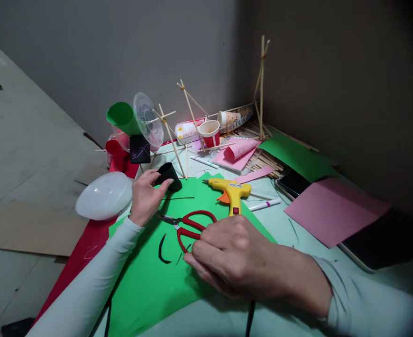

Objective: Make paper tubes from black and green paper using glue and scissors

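Note:
My left hand (pixel 148 194) pinches a short black paper tube (pixel 169 177) between thumb and fingers, just above the green sheet. Over the front part of that green sheet (pixel 146 285), my right hand (pixel 234 255) is closed at the red handles of a pair of scissors (pixel 195 223). The scissors' blades point left and are slightly apart. Part of the handles is hidden behind my right fingers. Thin black paper scraps (pixel 162 250) lie on the green sheet below the blades. A yellow glue gun (pixel 232 189) rests just beyond my right hand, its nozzle pointing left.
Stick frames (pixel 171 140) stand at the back, near a green paper cone (pixel 122 119) and a paper cup (pixel 209 133). A white balloon-like object (pixel 104 195) sits at the left edge. Pink paper (pixel 336 210), markers (pixel 265 205) and loose sticks (pixel 269 164) lie on the right.

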The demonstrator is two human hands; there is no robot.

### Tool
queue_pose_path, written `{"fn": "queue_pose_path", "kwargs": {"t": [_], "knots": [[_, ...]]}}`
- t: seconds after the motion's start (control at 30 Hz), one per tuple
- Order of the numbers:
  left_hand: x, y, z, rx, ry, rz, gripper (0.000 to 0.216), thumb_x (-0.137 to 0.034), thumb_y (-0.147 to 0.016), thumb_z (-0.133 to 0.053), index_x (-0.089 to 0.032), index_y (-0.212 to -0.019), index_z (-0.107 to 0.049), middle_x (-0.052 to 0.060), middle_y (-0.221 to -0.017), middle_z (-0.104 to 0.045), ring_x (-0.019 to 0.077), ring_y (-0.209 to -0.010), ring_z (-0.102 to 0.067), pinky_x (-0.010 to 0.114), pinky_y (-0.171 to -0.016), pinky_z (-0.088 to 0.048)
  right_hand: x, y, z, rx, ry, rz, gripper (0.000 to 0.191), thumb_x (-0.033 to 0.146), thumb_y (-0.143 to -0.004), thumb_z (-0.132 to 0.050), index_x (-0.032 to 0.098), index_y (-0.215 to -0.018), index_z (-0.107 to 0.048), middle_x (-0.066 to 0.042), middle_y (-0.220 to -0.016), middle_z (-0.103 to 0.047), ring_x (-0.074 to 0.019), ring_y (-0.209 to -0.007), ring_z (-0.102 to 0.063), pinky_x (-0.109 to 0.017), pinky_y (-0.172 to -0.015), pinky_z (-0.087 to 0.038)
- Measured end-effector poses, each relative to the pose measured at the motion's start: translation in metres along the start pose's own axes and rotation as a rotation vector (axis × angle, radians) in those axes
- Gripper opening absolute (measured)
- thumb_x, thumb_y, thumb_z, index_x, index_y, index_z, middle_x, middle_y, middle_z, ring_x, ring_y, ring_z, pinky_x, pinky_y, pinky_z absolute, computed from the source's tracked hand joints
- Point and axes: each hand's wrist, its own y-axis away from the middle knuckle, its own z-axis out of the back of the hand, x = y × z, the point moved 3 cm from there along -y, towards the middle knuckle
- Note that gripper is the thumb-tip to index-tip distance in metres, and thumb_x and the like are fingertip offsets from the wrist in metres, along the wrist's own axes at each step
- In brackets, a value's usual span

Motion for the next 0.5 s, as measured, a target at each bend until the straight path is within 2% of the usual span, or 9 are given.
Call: {"fn": "queue_pose_path", "kwargs": {"t": [0.13, 0.2, 0.33, 0.43, 0.5], "knots": [[0.011, -0.005, 0.005, 0.086, 0.029, 0.031, 0.031, -0.048, -0.073, -0.076, -0.018, -0.081, -0.073, 0.008, -0.092, -0.077, 0.0266, -0.086, -0.071, 0.038, -0.079, -0.058, -0.001, 0.000, 0.001, 0.022, -0.002, 0.003, 0.039, 0.021, -0.104, -0.051, 0.020, -0.065, -0.058, 0.003, -0.055, -0.056, -0.0127, -0.050, -0.045, -0.036, -0.048, -0.022], [0.014, -0.004, 0.006, 0.135, 0.049, 0.037, 0.034, -0.049, -0.073, -0.077, -0.018, -0.088, -0.075, 0.008, -0.089, -0.078, 0.0273, -0.085, -0.072, 0.040, -0.081, -0.059, -0.001, 0.000, 0.001, 0.030, 0.006, -0.001, 0.039, 0.020, -0.104, -0.050, 0.020, -0.066, -0.058, 0.003, -0.055, -0.056, -0.0126, -0.050, -0.045, -0.036, -0.048, -0.022], [0.014, 0.000, 0.010, 0.168, 0.092, -0.003, 0.046, -0.045, -0.079, -0.074, -0.020, -0.118, -0.074, 0.011, -0.118, -0.078, 0.0270, -0.097, -0.073, 0.041, -0.090, -0.059, -0.003, 0.002, 0.000, 0.051, 0.018, -0.014, 0.037, 0.020, -0.103, -0.051, 0.020, -0.067, -0.059, 0.003, -0.056, -0.056, -0.0129, -0.049, -0.044, -0.036, -0.048, -0.022], [0.012, 0.006, 0.018, 0.106, 0.087, -0.043, 0.047, -0.042, -0.083, -0.071, -0.020, -0.124, -0.071, 0.011, -0.122, -0.075, 0.0257, -0.100, -0.072, 0.041, -0.093, -0.058, -0.005, 0.002, -0.002, 0.070, -0.001, -0.021, 0.036, 0.021, -0.103, -0.053, 0.020, -0.068, -0.060, 0.003, -0.057, -0.057, -0.0132, -0.050, -0.043, -0.036, -0.049, -0.024], [0.011, 0.012, 0.025, 0.028, 0.042, -0.056, 0.033, -0.039, -0.086, -0.068, -0.019, -0.111, -0.073, 0.010, -0.108, -0.074, 0.0255, -0.094, -0.070, 0.041, -0.090, -0.057, -0.006, 0.001, -0.001, 0.066, -0.010, -0.024, 0.036, 0.021, -0.102, -0.054, 0.020, -0.067, -0.060, 0.003, -0.057, -0.056, -0.0133, -0.050, -0.042, -0.036, -0.049, -0.026]]}}
